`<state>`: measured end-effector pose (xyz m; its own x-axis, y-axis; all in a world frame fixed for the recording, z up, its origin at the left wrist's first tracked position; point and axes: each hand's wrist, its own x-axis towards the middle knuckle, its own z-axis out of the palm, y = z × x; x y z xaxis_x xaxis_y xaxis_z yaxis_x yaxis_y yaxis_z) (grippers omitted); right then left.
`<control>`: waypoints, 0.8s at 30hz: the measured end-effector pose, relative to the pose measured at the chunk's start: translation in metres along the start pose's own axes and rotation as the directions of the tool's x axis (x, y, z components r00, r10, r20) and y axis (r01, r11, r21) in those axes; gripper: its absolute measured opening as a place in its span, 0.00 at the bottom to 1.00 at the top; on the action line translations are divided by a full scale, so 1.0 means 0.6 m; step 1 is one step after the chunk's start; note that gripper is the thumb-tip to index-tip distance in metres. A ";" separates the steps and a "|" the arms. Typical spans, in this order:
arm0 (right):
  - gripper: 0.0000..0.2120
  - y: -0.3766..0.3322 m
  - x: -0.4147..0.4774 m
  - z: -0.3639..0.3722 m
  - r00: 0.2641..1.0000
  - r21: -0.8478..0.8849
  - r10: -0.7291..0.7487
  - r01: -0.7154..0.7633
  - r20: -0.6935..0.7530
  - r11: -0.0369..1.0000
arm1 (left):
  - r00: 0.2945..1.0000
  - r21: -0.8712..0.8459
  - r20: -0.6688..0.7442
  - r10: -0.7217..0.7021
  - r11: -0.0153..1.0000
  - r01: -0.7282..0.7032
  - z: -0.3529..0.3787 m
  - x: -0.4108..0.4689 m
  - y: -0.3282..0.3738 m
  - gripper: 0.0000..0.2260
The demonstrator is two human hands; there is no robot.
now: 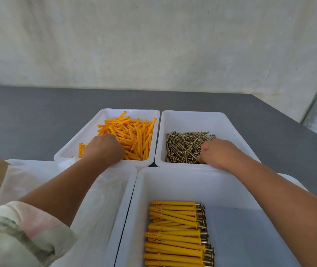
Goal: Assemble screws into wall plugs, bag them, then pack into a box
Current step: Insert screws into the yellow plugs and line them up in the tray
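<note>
Head view: left hand [103, 149] in upper-centre bin [130, 111] of wall plugs [136, 135], right hand [218, 155] in neighbouring bin [192, 120] of screws [182, 147] (both apparently curled; grip I cannot tell); assembled plugs [175, 234] in lower-right tray [173, 182].

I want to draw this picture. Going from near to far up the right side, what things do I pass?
First yellow plugs with screws in them, then loose screws, then grey table, then pale wall.
</note>
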<state>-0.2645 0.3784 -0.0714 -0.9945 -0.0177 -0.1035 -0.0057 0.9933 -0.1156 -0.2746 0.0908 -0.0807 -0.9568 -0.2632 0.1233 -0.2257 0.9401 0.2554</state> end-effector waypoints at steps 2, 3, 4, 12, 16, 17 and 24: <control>0.09 0.002 -0.004 -0.001 0.999 0.067 -0.006 0.009 -0.035 0.998 | 0.999 -0.049 -0.042 -0.027 0.998 0.025 0.000 -0.005 0.001 0.07; 0.08 0.004 -0.005 -0.001 0.999 0.112 -0.005 0.011 -0.052 0.994 | 0.996 -0.086 -0.065 -0.053 0.995 0.047 0.000 -0.007 0.002 0.07; 0.06 0.005 -0.006 0.000 0.998 0.157 -0.002 0.012 -0.069 0.988 | 0.993 -0.126 -0.086 -0.085 0.989 0.074 0.001 -0.008 0.002 0.07; 0.08 0.008 -0.026 0.000 0.977 0.388 -0.004 0.088 -0.211 0.917 | 0.973 -0.395 -0.151 -0.173 0.913 0.101 -0.006 -0.013 -0.001 0.15; 0.07 0.008 -0.041 -0.003 0.962 0.459 -0.007 0.137 -0.274 0.878 | 0.961 -0.538 -0.212 -0.179 0.842 0.039 -0.014 -0.020 -0.004 0.11; 0.07 0.009 -0.044 -0.004 0.958 0.479 -0.001 0.145 -0.288 0.866 | 0.952 -0.585 -0.231 -0.199 0.810 0.028 -0.017 -0.022 -0.003 0.10; 0.07 0.006 -0.064 -0.011 0.914 0.555 0.050 0.201 -0.403 0.807 | 0.940 -0.953 -0.178 -0.291 0.290 -0.090 -0.056 -0.053 0.029 0.08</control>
<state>-0.2270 0.3834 -0.0616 -0.9511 0.0800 0.2983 -0.1459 0.7348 -0.6624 -0.2419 0.1081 -0.0479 -0.8011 -0.5599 0.2117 0.1953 0.0899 0.9766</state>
